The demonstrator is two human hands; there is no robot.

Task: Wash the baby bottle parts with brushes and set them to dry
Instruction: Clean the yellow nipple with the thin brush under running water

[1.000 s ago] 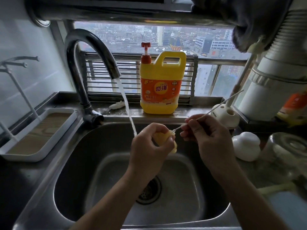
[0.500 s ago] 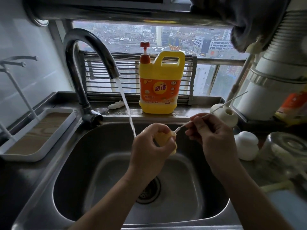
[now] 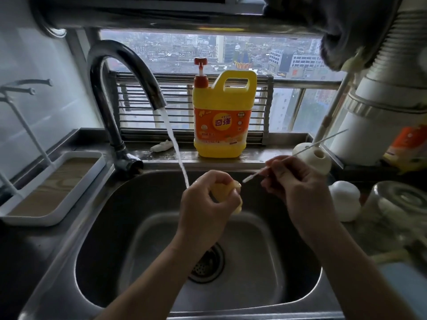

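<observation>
In the head view, a curved dark tap arches from the upper left of the frame over a steel sink, and a thin stream of water runs down from its spout toward the middle, passing just left of the hands. On the ledge behind the sink, at upper centre, stands a yellow soap jug with a red pump, in front of a barred window rail. A small white scrap lies on the ledge between the tap's base and the jug. At the left of the frame a white tray with a wood-look floor sits on the bench, thin white rods rising from it. At the right edge are a pale round holder, a white rounded cap below it, and a clear glass jar; nearer the lower right the things are too blurred to name. The drain shows at the bottom of the sink, partly hidden by the left forearm. The left hand is closed around a soft yellowish bottle teat, only part of which shows between the fingers. The right hand pinches a thin white brush between thumb and fingertips; the brush slants up toward the right, and its lower tip sits just beside the teat, apart from it, over the middle of the sink.
</observation>
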